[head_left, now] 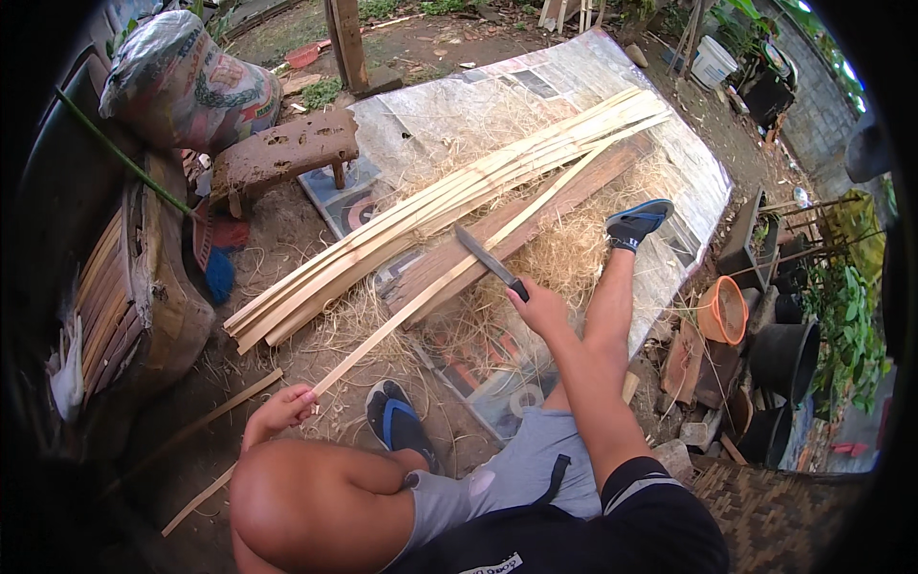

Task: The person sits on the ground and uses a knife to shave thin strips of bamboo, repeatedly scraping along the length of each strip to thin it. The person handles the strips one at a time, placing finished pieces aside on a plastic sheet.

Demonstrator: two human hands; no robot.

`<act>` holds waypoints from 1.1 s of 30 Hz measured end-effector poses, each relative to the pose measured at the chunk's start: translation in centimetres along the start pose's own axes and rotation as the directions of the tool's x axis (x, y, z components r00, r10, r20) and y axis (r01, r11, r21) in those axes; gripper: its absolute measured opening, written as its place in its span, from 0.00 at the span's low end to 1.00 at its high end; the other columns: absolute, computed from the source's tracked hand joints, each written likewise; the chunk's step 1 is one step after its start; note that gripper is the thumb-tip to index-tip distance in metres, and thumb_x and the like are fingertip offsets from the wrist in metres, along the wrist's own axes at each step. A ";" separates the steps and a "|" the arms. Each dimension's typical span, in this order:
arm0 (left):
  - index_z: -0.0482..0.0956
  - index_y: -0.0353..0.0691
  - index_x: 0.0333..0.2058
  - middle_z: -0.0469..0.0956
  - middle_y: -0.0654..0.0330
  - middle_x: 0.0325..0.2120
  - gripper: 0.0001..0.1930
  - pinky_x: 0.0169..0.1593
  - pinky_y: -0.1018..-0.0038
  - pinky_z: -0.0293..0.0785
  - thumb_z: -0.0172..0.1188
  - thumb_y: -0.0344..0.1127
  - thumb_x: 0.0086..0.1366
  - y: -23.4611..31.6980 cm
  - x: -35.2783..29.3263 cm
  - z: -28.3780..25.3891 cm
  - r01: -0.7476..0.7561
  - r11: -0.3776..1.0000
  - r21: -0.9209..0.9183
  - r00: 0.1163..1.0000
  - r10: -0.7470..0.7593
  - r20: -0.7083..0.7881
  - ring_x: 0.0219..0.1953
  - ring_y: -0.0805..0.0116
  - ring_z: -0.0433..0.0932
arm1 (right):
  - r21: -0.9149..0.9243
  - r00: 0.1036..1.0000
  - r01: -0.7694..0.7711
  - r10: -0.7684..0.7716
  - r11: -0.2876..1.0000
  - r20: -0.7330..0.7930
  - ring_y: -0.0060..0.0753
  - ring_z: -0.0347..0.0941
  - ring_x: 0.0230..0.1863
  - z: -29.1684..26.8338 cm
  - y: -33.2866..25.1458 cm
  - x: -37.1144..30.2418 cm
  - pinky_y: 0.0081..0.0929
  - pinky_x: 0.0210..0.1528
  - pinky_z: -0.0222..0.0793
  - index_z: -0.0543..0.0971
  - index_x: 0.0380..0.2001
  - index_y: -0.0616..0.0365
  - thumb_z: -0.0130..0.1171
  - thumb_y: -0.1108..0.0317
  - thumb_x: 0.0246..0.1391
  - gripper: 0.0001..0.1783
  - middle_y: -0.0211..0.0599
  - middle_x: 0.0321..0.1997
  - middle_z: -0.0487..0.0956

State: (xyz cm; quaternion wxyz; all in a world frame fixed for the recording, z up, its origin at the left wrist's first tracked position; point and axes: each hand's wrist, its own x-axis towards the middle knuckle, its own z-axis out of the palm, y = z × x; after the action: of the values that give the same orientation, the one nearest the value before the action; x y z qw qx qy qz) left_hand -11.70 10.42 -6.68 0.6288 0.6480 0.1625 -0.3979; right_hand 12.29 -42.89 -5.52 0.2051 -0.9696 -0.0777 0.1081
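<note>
Head cam, one frame. Person is seated low on the ground outdoors, legs out over a sheet spread on the dirt.

Right hand [540, 308]: fingers wrapped shut around the dark handle of a long knife [490, 260]. Blade points up and left, and its edge lies across a single bamboo strip [459, 273], roughly at the strip's middle.

Left hand [283, 409]: fingers pinched closed on the near end of that same strip, just beside the raised left knee. The strip runs diagonally from that hand up and right, over a wooden plank [535, 215], toward the far end of the pile.

Pile of bamboo strips [421, 215] lies parallel to it, just left of the plank, on the sheet [574, 86]. Fibrous shavings [564, 251] cover the sheet around the plank and under the right leg.

Progress, my read: the shavings say plenty of scraping is done, but I can't tell from here which strips in the pile are finished and which are raw. The one in hand looks mid-pass, with the blade about halfway along it.

Also around: two loose strips [206, 421] on the dirt by the left knee, blue sandals on both feet, a low wooden stool [282, 153] and a filled sack [186, 81] upper left, pots and an orange basin [722, 308] at right.
</note>
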 end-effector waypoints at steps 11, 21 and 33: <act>0.77 0.42 0.39 0.72 0.69 0.20 0.13 0.23 0.81 0.61 0.52 0.43 0.78 2.4 -0.7 3.2 -0.022 1.000 0.012 0.996 0.023 -0.090 0.19 0.81 0.66 | -0.086 0.995 -0.041 0.049 0.995 0.092 0.56 0.83 0.37 -1.3 0.4 0.9 0.50 0.40 0.78 0.75 0.51 0.49 0.52 0.35 0.65 0.29 0.52 0.36 0.84; 0.79 0.41 0.36 0.76 0.68 0.22 0.13 0.26 0.79 0.66 0.54 0.42 0.77 1.4 -4.2 -0.9 0.038 0.993 0.110 0.988 -0.020 -0.155 0.21 0.79 0.70 | 0.070 0.838 -0.466 0.465 0.882 -0.286 0.67 0.81 0.40 -2.1 6.5 2.9 0.57 0.40 0.76 0.72 0.54 0.53 0.48 0.41 0.69 0.28 0.59 0.36 0.84; 0.75 0.37 0.34 0.81 0.42 0.27 0.20 0.36 0.45 0.74 0.48 0.48 0.77 8.4 3.0 10.7 0.137 0.445 0.885 0.759 0.527 -0.382 0.31 0.36 0.79 | 0.037 0.849 0.517 -0.518 0.855 0.103 0.65 0.81 0.36 5.7 -9.5 -7.6 0.55 0.40 0.78 0.71 0.50 0.58 0.51 0.40 0.67 0.29 0.57 0.34 0.83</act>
State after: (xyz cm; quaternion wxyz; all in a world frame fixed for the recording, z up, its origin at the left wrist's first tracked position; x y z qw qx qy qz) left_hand -7.18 -1.82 -1.91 0.1591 0.9802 0.0474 -0.1078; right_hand 2.62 -33.59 -5.28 0.2259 -0.9048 -0.3462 0.1023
